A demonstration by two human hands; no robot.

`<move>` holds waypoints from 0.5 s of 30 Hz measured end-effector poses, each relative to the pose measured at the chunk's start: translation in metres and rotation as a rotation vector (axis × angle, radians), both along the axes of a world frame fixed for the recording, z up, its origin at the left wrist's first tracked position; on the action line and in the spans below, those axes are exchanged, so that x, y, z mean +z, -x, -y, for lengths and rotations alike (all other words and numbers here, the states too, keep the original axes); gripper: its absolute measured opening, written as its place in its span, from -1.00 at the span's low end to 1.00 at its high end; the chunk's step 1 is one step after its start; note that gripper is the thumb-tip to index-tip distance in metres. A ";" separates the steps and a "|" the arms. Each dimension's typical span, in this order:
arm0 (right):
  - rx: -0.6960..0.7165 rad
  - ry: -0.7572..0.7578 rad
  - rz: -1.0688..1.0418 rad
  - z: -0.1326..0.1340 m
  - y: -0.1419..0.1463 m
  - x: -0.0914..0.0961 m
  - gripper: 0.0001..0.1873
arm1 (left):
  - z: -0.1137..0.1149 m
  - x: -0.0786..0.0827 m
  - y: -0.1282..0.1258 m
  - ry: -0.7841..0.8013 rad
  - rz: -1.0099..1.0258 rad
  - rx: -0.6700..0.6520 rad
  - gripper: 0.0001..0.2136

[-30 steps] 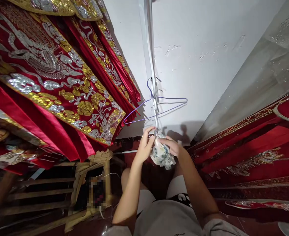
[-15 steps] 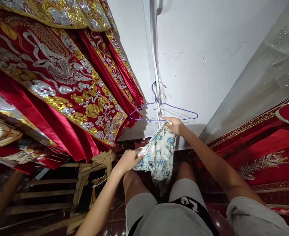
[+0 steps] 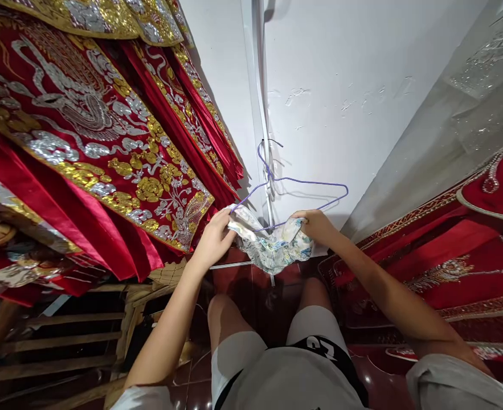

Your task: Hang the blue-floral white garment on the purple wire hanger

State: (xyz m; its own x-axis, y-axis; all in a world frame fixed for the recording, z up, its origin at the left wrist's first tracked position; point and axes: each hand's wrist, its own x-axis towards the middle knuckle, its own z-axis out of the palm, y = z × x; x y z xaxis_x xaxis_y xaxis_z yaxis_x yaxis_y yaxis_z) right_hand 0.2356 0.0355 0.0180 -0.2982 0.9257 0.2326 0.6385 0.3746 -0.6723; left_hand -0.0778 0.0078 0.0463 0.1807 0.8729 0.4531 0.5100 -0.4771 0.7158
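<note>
Here you are with both hands full: your left hand (image 3: 213,236) pinches one side of the cloth (image 3: 272,253) between thumb and fingers, your right hand (image 3: 317,225) grips the other. The cloth spreads between them, just above your knees, against the lower part of the hanger (image 3: 309,181). It's thin, crumpled stuff, white with blue, green and yellow blotches, its lower edge bunched into fine gathers. The hanger is a slim purple triangle with a curved hook beside the white pole (image 3: 257,85); its right corner pokes out bare.

To your left, a glossy red gown (image 3: 140,188) glitters with raised gold and silver embroidery, over slatted wood (image 3: 72,336). On your right, beaded red fabric (image 3: 439,262) hangs below a cloudy, crinkled sheet (image 3: 422,136).

Now the tricky spots: the hanger's left corner vanishes at the cloth by your left fingers, and you can't tell whether it's inside or behind. Both gown and red fabric run out of view. Bold white characters mark the black band (image 3: 323,348) at your waist, too partial to read as a word.
</note>
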 end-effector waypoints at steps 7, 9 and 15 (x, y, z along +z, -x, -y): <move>-0.280 -0.108 -0.270 -0.007 -0.024 0.009 -0.06 | -0.020 0.011 0.010 -0.058 0.010 0.033 -0.71; -0.382 -0.151 -0.338 -0.026 -0.042 0.011 -0.03 | -0.022 0.014 0.014 -0.018 0.028 -0.003 -0.73; -0.117 0.169 -0.360 -0.047 -0.091 0.036 -0.72 | -0.037 0.021 0.019 0.018 0.051 0.030 -0.87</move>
State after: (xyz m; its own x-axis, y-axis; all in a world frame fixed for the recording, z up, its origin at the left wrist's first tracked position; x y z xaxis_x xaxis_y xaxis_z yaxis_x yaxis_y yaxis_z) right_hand 0.3263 0.0822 0.0543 -0.1156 0.9826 0.1451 0.3829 0.1789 -0.9063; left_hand -0.0965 0.0452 0.0674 0.1312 0.8856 0.4455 0.4868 -0.4490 0.7492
